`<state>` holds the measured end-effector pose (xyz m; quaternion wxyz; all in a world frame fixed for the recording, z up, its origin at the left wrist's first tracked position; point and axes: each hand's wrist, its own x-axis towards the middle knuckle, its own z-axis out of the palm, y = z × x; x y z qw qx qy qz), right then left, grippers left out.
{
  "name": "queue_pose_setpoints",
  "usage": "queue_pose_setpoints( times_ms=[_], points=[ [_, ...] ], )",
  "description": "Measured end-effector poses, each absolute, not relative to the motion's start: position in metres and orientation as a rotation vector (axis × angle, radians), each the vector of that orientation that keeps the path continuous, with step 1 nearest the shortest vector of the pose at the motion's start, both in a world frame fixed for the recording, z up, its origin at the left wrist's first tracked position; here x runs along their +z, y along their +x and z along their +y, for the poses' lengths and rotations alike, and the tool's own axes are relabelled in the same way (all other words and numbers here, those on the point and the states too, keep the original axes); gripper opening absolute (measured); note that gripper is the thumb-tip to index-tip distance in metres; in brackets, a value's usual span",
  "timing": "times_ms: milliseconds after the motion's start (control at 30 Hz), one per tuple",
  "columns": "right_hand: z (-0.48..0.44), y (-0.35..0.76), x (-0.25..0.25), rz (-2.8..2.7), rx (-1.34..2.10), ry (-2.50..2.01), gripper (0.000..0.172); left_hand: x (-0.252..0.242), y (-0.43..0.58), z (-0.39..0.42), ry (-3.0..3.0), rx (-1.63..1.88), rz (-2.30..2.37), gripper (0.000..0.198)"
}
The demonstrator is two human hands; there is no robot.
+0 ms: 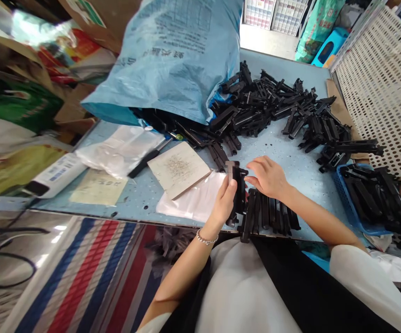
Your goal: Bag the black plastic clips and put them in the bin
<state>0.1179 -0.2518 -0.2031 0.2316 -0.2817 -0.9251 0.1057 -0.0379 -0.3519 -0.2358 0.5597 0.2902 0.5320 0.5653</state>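
Observation:
My left hand [225, 199] is wrapped around a long black plastic part [235, 187], held upright at the front edge of the table. Just to its right is my right hand [268, 176], its thumb and fingers apart and their tips close to the held part. Whether they touch it I cannot tell. Below my right hand, several similar black parts [273, 215] lie side by side in a row along the table edge.
A large heap of black parts [266, 101] spills from a blue plastic bag [173, 60]. On the right stand a blue basket [348, 203] of parts and a perforated white crate [387, 83]. A square board [166, 178], clear bags [117, 148] and a black-handled tool [145, 162] lie left.

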Motion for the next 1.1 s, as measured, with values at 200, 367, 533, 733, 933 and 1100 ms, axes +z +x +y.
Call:
queue_pose_setpoints(
  times_ms=[200,367,533,733,933,1100],
  points=[
    [-0.242,0.118,-0.210,-2.512,0.139,-0.672,0.039,-0.234,-0.018,-0.361,0.725,1.311,1.219,0.065],
    [-0.284,0.122,-0.218,-2.517,0.095,-0.475,0.042,-0.225,-0.038,-0.352,0.591,1.340,1.336,0.063],
    [-0.334,0.124,-0.242,-2.640,0.063,-0.579,0.036,-0.233,-0.038,-0.357,0.649,1.411,1.381,0.056],
    [-0.355,0.175,-0.260,-2.643,0.236,-1.293,0.033,-0.281,-0.037,-0.381,0.853,0.961,1.348,0.061],
    [-0.333,0.205,-0.283,-2.564,0.430,-1.332,0.053,-0.303,-0.015,-0.360,0.681,1.140,1.420,0.061],
    [-0.339,0.189,-0.250,-2.502,0.353,-1.133,0.036,-0.275,-0.022,-0.346,0.421,1.246,1.268,0.066]
  ],
)
